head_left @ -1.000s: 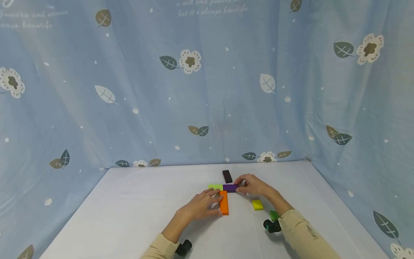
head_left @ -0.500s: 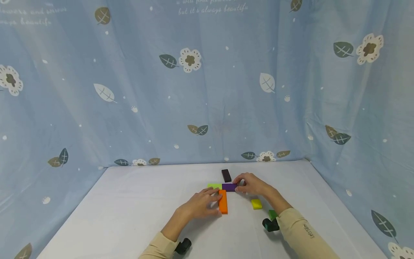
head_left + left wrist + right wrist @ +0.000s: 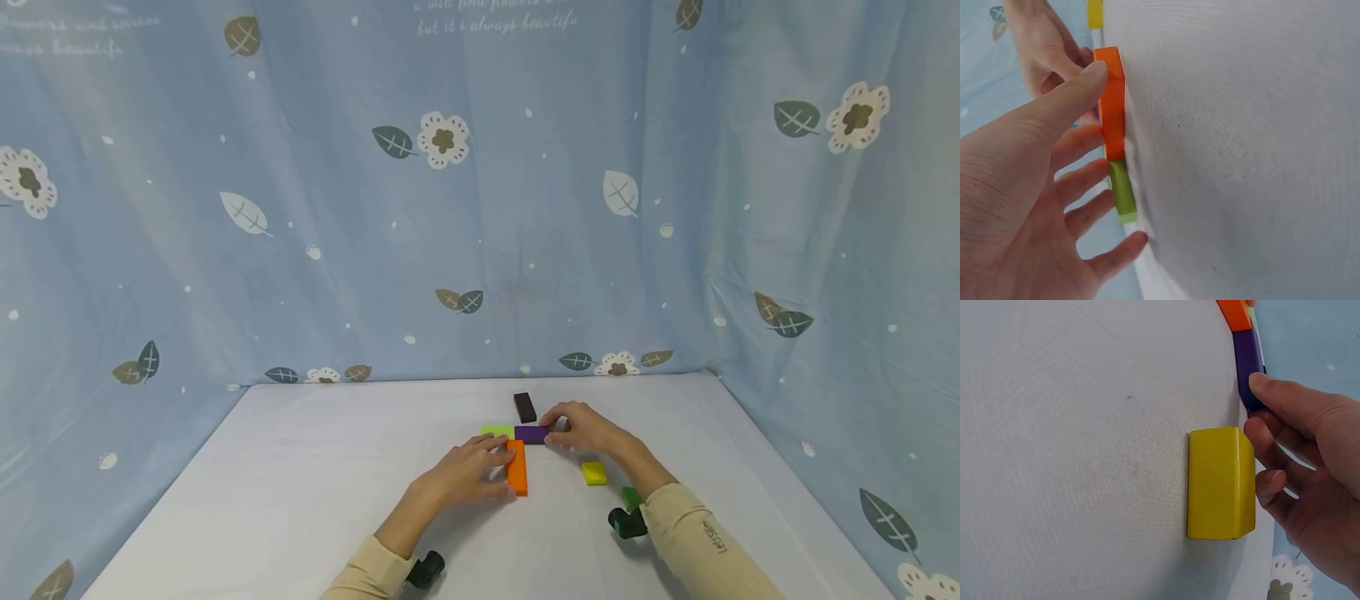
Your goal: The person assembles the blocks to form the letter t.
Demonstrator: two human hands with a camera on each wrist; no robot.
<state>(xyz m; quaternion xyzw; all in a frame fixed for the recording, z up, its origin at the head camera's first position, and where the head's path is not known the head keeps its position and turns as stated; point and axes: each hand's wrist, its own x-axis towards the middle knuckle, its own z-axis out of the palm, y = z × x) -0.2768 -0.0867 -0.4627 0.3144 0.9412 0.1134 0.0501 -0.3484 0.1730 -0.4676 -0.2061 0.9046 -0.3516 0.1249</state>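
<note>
My left hand (image 3: 467,475) is spread beside an orange block (image 3: 518,471), thumb and index finger touching it. In the left wrist view, other fingertips are right at a lime-green block (image 3: 1124,190) beyond its far end. My right hand (image 3: 588,427) pinches the right end of a purple block (image 3: 531,435) between thumb and fingers. The purple block lies in line with the lime one, and the orange block runs toward me from where they meet. A yellow block (image 3: 1219,484) lies just below the right hand's curled lower fingers.
A dark brown block (image 3: 525,407) lies behind the purple one. Near the right sleeve is a green block (image 3: 632,498), partly hidden by the wrist camera (image 3: 627,522). A blue patterned curtain (image 3: 480,208) hangs behind the white table (image 3: 300,483).
</note>
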